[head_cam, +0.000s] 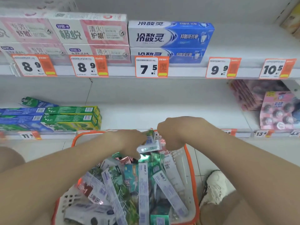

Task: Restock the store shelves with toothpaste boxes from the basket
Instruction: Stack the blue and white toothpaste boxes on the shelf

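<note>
An orange-rimmed basket (190, 161) on the floor below me is full of mixed toothpaste boxes (142, 184) lying at all angles. Both hands reach into its far end. My left hand (129, 143) has its fingers curled down among the boxes. My right hand (172, 135) is closed around boxes at the far rim, where a green-ended box (150, 133) and a white box (148, 148) show between the two hands. Which box each hand grips is hidden by the fingers. The lower shelf (146, 114) in front of the basket is bare white in its middle.
Green and blue boxes (69, 117) are stacked at the lower shelf's left, pink packs (276, 109) at its right. The upper shelf holds pink-white boxes (90, 31) and blue-white boxes (170, 34), with orange price tags (151, 66) along its edge. My white shoe (214, 187) stands right of the basket.
</note>
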